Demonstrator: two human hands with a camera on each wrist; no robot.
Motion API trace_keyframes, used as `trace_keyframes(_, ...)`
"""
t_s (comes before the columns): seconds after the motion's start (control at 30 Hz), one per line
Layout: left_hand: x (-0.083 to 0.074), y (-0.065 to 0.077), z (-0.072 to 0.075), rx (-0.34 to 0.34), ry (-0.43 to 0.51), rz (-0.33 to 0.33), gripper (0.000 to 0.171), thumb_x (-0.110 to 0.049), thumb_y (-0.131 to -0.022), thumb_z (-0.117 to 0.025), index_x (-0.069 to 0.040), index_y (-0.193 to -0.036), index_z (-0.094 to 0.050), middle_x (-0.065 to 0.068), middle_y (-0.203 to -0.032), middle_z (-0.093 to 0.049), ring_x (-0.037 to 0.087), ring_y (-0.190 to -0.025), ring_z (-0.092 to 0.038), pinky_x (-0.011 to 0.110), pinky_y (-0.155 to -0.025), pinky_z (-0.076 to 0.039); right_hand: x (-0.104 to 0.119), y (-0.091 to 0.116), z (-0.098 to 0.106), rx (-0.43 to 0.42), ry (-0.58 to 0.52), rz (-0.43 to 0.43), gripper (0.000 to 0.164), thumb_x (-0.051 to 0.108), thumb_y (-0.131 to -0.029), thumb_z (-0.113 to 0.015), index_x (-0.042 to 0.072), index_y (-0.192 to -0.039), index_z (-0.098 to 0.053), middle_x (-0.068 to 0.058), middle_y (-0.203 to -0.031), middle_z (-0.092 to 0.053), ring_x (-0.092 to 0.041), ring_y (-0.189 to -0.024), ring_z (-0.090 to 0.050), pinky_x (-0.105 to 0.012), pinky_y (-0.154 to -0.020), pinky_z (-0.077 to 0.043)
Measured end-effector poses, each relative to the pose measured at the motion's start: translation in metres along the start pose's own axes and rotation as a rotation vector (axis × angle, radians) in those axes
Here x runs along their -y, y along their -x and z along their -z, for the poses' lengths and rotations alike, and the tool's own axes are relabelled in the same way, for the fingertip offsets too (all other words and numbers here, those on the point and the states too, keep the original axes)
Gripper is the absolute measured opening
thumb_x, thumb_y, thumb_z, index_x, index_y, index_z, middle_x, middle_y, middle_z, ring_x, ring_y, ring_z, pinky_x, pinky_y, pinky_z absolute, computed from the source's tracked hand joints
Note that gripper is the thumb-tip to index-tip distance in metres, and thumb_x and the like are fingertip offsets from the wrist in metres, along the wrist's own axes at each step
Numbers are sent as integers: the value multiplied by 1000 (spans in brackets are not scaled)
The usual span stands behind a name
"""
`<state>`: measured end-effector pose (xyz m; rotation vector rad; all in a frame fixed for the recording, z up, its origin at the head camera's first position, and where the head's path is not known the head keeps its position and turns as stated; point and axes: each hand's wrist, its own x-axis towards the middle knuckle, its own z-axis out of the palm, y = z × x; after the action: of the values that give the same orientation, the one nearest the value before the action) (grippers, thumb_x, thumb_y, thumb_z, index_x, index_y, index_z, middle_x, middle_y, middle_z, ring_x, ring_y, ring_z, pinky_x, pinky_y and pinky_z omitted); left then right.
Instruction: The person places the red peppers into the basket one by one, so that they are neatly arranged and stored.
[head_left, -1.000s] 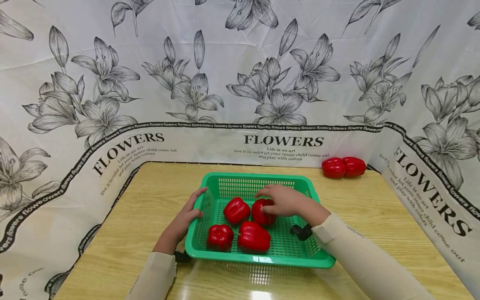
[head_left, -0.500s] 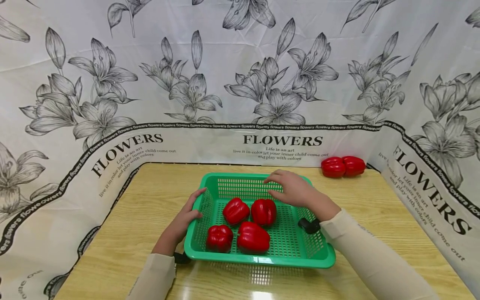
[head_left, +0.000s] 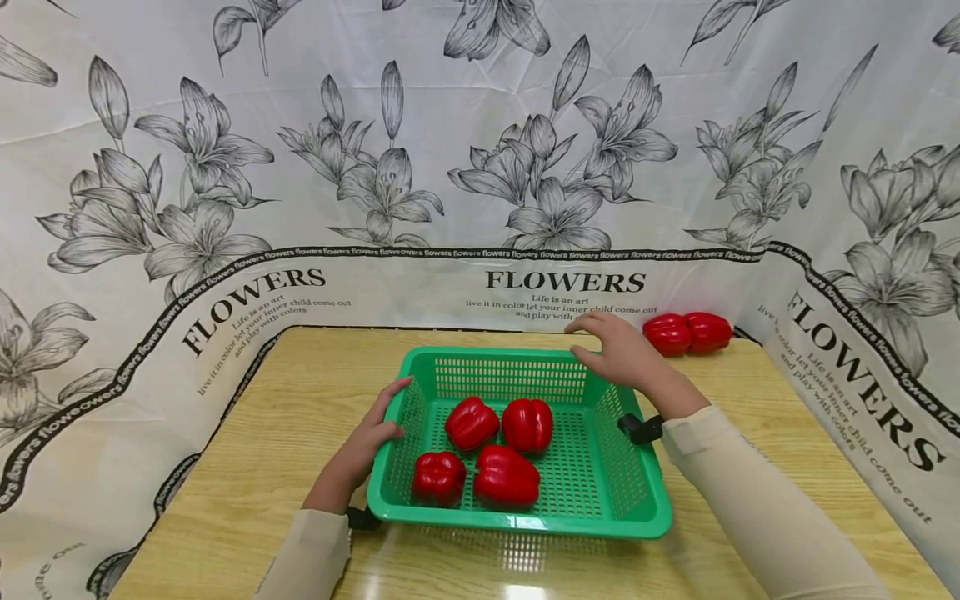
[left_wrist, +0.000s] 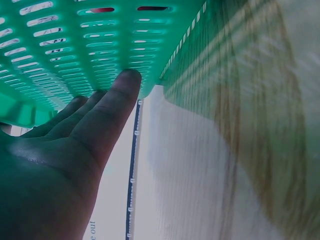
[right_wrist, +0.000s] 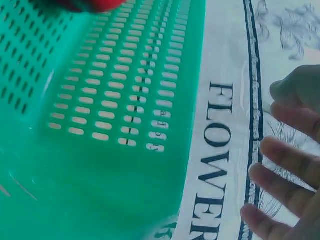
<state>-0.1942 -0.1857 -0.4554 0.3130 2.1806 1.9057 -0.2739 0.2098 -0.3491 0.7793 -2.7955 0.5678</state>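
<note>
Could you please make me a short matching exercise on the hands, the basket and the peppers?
Column one:
1. Left hand
2. Right hand
3. Basket
4. Peppers

Column two:
A. Red
B. Near the basket's far right corner, holding nothing
C. Green, with slotted walls
D. At the basket's left side

Right pairs: 1-D, 2-B, 3-C, 4-A

Flower-print cloth (head_left: 465, 125) behind wood-grain table (head_left: 285, 400)
</note>
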Motion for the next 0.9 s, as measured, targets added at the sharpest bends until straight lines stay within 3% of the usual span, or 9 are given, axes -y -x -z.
trace_keyframes(0.6, 2, 1, 2, 4, 12, -6, 78, -8, -81, -43, -36, -150, -23, 13, -156, -17, 43, -129, -34, 44, -85, -50, -48, 2, 20, 90, 20, -195, 43, 24, -95, -53, 4, -133, -54, -27, -143, -40, -47, -131, -37, -63, -105, -32)
trace_keyframes(0.9, 3, -1, 2, 10, 22, -19, 78, -7, -80, -43, -34, -151, -24, 13, -157, -15, 44, -130, -33, 44, -85, -50, -80, 5, 20, 123, 23, -277, 48, 27, -95, -52, 2, -136, -49, -29, -144, -37, -48, -126, -41, -63, -102, -34)
